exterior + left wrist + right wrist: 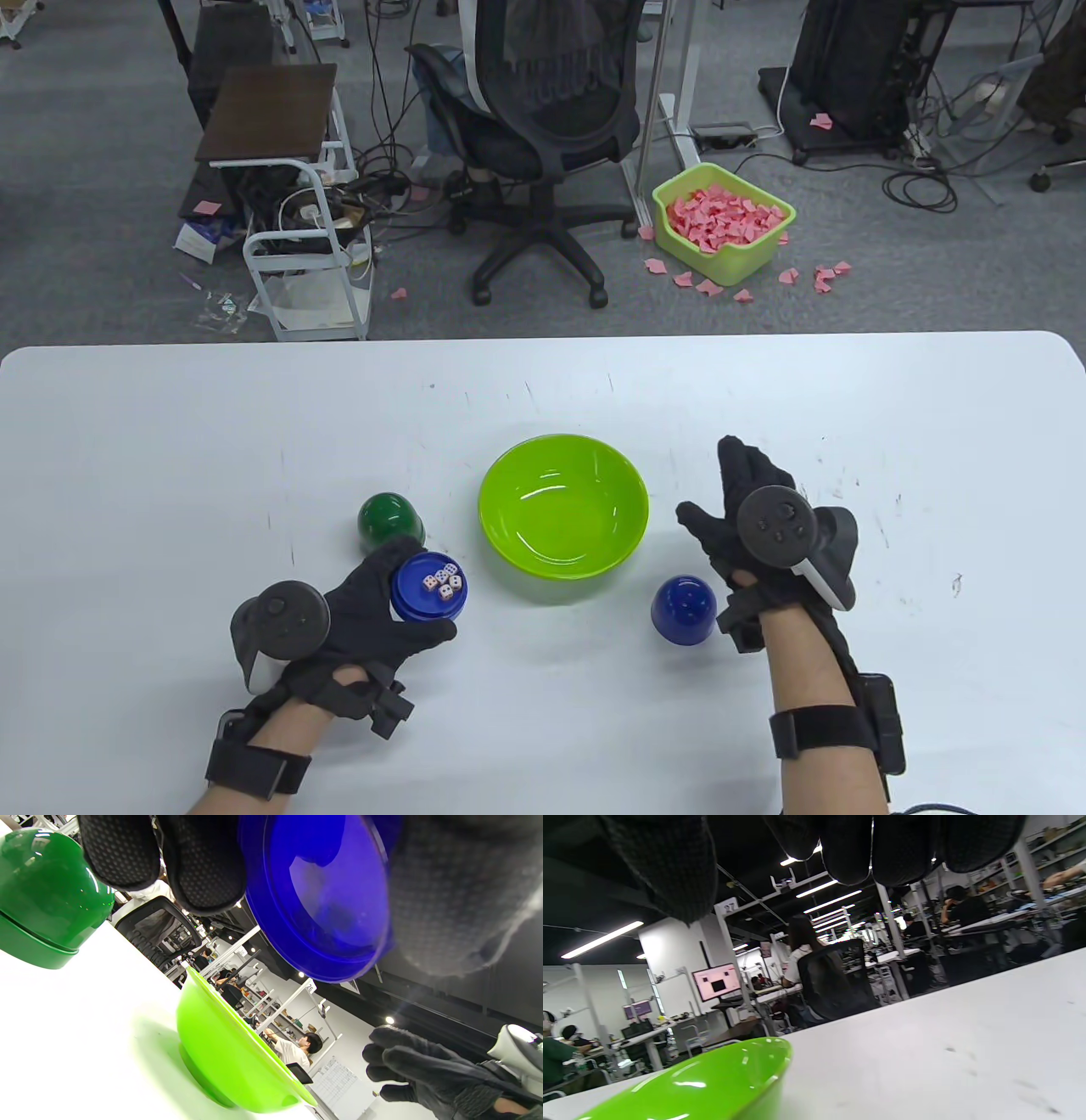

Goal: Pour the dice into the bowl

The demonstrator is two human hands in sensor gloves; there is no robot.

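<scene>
My left hand (399, 607) grips a blue dice tray (427, 588) holding several white dice (443, 582), lifted just left of the lime green bowl (563, 516). In the left wrist view the tray's underside (326, 895) sits between my fingers (203, 861), above the bowl (229, 1056). My right hand (738, 526) is open and empty, held flat to the right of the bowl. The blue dome lid (684, 610) stands on the table just left of my right wrist. The bowl's rim shows in the right wrist view (712, 1077).
A green dome dice cup (389, 520) stands on the white table (170, 467) left of the bowl, just beyond my left hand; it also shows in the left wrist view (46, 895). An office chair (551, 127) and a bin of pink paper (721, 221) stand beyond the table.
</scene>
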